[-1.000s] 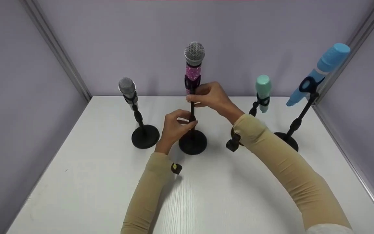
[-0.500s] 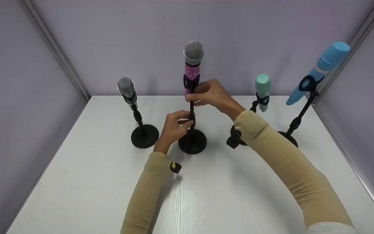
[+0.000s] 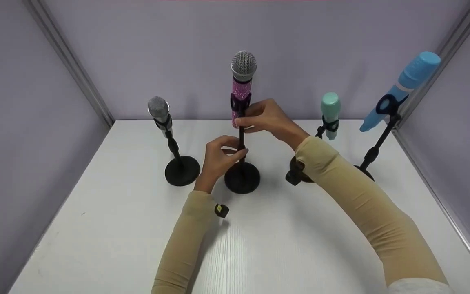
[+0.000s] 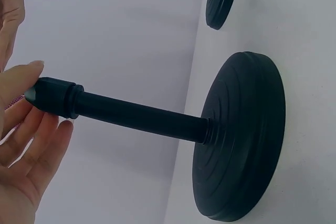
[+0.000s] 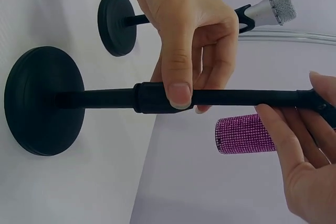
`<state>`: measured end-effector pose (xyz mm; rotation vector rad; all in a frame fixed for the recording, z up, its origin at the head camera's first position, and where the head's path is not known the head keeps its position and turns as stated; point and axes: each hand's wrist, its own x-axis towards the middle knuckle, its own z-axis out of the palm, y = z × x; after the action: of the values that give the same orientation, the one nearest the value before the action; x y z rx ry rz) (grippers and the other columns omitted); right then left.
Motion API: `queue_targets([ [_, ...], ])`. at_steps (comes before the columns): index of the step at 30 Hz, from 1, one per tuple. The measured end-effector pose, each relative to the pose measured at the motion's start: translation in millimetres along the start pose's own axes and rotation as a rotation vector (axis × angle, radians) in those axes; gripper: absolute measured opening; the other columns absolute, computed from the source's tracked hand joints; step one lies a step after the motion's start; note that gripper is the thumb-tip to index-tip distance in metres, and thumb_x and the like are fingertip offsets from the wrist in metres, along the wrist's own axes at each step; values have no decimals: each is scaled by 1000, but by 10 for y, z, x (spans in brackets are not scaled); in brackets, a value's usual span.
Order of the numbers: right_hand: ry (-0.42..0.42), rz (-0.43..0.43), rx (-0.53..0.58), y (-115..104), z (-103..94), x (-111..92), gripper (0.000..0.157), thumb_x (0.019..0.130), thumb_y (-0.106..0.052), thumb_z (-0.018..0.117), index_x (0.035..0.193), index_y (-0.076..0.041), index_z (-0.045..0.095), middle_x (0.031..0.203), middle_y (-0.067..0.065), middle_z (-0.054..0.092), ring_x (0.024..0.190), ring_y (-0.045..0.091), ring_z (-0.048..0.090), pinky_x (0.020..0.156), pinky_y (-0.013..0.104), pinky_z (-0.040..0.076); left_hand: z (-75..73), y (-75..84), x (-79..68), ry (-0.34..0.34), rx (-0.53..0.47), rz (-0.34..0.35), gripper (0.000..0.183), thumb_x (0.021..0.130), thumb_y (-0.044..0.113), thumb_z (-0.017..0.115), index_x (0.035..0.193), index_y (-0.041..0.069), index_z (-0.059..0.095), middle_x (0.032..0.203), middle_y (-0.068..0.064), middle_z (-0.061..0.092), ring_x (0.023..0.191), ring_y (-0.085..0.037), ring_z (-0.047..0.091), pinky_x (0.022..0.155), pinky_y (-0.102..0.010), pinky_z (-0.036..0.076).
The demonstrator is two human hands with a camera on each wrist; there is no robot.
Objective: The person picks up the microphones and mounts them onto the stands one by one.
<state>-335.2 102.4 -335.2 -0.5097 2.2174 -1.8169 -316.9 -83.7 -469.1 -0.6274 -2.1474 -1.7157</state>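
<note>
A black microphone stand (image 3: 242, 178) with a round base stands upright mid-table, bearing a pink sparkly microphone (image 3: 242, 87) with a silver mesh head. My left hand (image 3: 216, 158) pinches the collar (image 4: 56, 97) halfway up the pole between thumb and fingers. Higher up, just under the clip, my right hand (image 3: 269, 121) holds the thin upper rod (image 5: 236, 97). The lower end of the pink microphone hangs beside the rod in the right wrist view. Part of the rod is hidden behind my right fingers in the head view.
On the left stands a silver microphone (image 3: 159, 108) on a short stand (image 3: 182, 170). To the right are a mint-green microphone (image 3: 331, 107), its stand partly behind my right sleeve, and a large blue microphone (image 3: 416, 73) on a tilted stand. Walls enclose the white table (image 3: 108, 237).
My left thumb and fingers shift slightly back and forth around the collar. My right hand keeps its place on the upper rod, and the stand stays where it was.
</note>
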Motion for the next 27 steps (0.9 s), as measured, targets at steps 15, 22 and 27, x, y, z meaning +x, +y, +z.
queue_targets([
  [15,-21,26,-16,-53,-16,-17,35,84,-20,86,111,0,76,101,10,79,98,26,77,89,41,62,-40,29,-7,-94,25,-28,19,91,3,76,110,2,76,104,-13,79,100,-24,76,89,-37,62],
  [22,-22,23,-33,-55,-22,-21,35,84,-21,86,111,0,76,102,10,78,97,25,77,89,40,62,-30,28,-5,-103,22,-29,21,92,4,74,112,-1,76,108,-16,78,103,-25,76,91,-38,62],
  [27,-24,19,-30,-53,-26,-17,35,85,-20,85,111,1,75,102,10,77,98,25,77,89,40,62,5,22,2,-39,-10,-32,21,90,16,80,107,5,78,103,-11,79,98,-20,76,90,-36,62],
])
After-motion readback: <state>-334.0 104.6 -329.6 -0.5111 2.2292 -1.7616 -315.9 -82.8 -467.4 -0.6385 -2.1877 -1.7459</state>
